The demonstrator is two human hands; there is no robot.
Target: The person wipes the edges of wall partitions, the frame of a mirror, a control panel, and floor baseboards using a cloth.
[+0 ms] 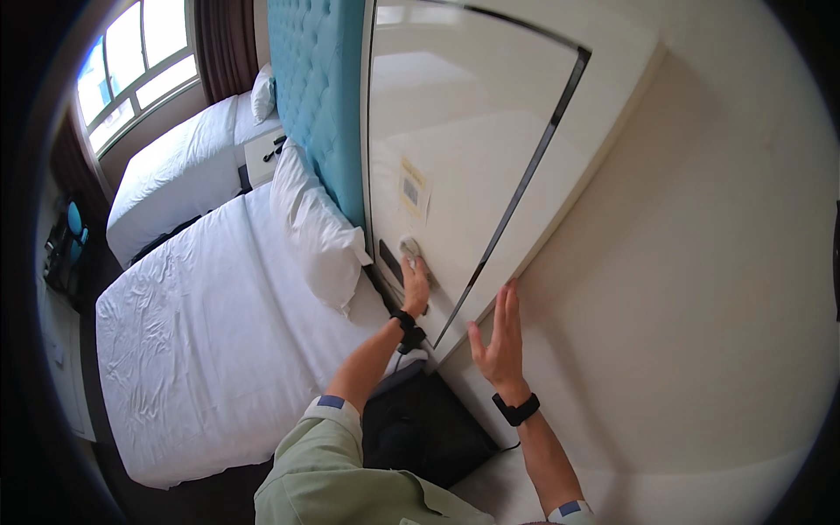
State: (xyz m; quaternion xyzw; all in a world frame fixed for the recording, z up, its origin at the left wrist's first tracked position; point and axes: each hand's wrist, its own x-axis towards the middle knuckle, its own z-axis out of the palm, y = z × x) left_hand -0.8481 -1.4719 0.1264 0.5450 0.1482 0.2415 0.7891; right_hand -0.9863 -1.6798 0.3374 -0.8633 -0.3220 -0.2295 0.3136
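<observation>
My left hand (415, 289) holds what looks like a crumpled light cloth (409, 247) against a glossy white wall panel (459, 151). Its palm side faces the panel, so part of the cloth is hidden. Beside the fingers is a dark rectangular plate (390, 262) on the panel. Higher up, a paper notice (413, 187) bearing writing and a printed code is stuck on. My right hand (502, 338) has its thumb apart from the fingers and holds nothing. Its fingertips are at the lower outer edge of the panel's white frame (545, 210).
A bed with white sheets (216, 341) and a pillow (315, 230) lies to the left. A tufted blue headboard (315, 98) adjoins the panel. Below my arms is a black surface (426, 426). Farther off are a nightstand (262, 157) and a second bed (177, 170).
</observation>
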